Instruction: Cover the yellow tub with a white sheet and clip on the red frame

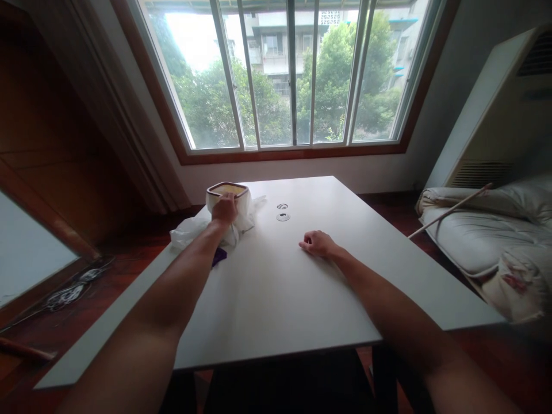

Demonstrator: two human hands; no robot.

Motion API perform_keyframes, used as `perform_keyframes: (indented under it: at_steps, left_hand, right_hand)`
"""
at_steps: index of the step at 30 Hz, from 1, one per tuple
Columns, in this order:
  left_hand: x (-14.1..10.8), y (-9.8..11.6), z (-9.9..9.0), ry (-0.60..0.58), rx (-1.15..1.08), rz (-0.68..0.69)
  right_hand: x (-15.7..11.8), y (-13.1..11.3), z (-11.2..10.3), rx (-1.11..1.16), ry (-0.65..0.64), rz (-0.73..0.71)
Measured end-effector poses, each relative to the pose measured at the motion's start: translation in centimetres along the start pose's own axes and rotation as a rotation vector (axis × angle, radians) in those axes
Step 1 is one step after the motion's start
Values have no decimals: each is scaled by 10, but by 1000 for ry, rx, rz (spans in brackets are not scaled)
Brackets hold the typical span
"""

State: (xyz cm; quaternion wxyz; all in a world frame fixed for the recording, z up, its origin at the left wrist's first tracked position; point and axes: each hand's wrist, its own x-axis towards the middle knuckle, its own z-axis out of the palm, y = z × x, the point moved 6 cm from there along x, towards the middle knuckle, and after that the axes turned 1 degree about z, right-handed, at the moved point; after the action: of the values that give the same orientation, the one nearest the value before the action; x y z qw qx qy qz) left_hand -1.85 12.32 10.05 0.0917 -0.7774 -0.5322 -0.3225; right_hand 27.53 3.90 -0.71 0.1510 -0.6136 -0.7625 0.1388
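A small bin with a brown rim (246,187) stands at the far left of the white table (267,305), with translucent plastic bagging around it. My left hand (225,209) grips its near rim, fingers wrapped over the edge. Crumpled clear plastic (185,231) lies to the left of the bin, partly behind my left forearm. A small purple item (219,256) shows beside that forearm. My right hand (318,244) rests on the table right of the middle, its fingers curled with nothing visible in them.
Two round metallic discs (283,217) lie near the table's far middle. A padded light seat (466,230) with a thin stick (448,213) across it stands at the right. Coiled cables (69,294) lie on the floor at left. Beyond the table is a window.
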Motion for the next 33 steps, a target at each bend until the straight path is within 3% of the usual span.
perform_keyframes:
  at_steps: [3,8,12,19,26,33]
  left_hand:
    - [-5,16,8,-10,50,-2]
    - [-45,75,19,-52,86,241]
    - [-82,105,12,-7,46,365]
    - [-109,115,12,-6,48,468]
    - [-113,127,10,-14,12,538]
    - [-103,117,3,188,-88,418]
  right_hand:
    - [8,5,1,-18,-35,31]
    - [23,3,8,-107,-130,127]
    - [22,-4,3,-86,56,168]
    - [5,-7,-33,307,415,69]
    - [4,-19,-23,572,355,-13]
    - [2,-12,-25,785,352,15]
